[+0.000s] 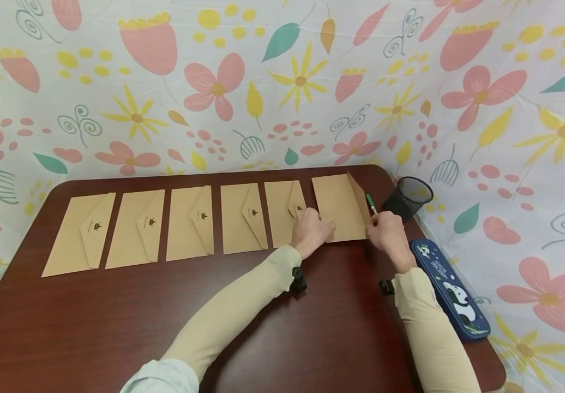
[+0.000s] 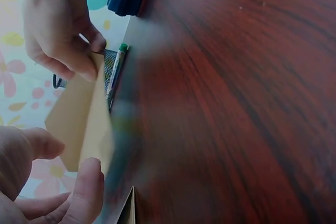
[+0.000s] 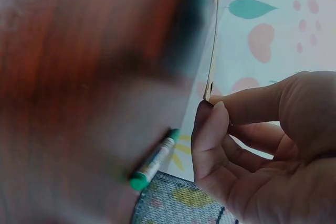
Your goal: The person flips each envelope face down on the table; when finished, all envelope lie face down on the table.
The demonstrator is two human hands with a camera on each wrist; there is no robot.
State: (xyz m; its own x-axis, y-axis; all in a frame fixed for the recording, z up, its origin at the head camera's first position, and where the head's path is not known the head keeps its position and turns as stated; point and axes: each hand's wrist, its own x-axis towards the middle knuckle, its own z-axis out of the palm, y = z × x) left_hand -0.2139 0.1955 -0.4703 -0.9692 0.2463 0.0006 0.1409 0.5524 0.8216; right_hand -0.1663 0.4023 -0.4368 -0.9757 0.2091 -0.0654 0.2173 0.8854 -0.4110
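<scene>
A kraft-paper envelope (image 1: 340, 210) lies at the right end of a row, its flap (image 1: 359, 196) raised along the right side. My right hand (image 1: 389, 236) pinches the envelope at its near right corner; in the right wrist view, thumb and fingertips (image 3: 207, 124) meet on the thin paper edge. My left hand (image 1: 310, 232) is at the envelope's near left corner, thumb over the paper. In the left wrist view, its thumb and fingers (image 2: 86, 184) are spread apart, with the envelope (image 2: 86, 119) beyond them.
Several envelopes with folded flaps and crown prints, such as this envelope (image 1: 189, 224), line the table (image 1: 164, 316) to the left. A green-capped marker (image 1: 371, 204), a black mesh pen cup (image 1: 407, 197) and a blue panda pencil case (image 1: 449, 289) are at the right edge, beside the patterned curtain (image 1: 533, 218).
</scene>
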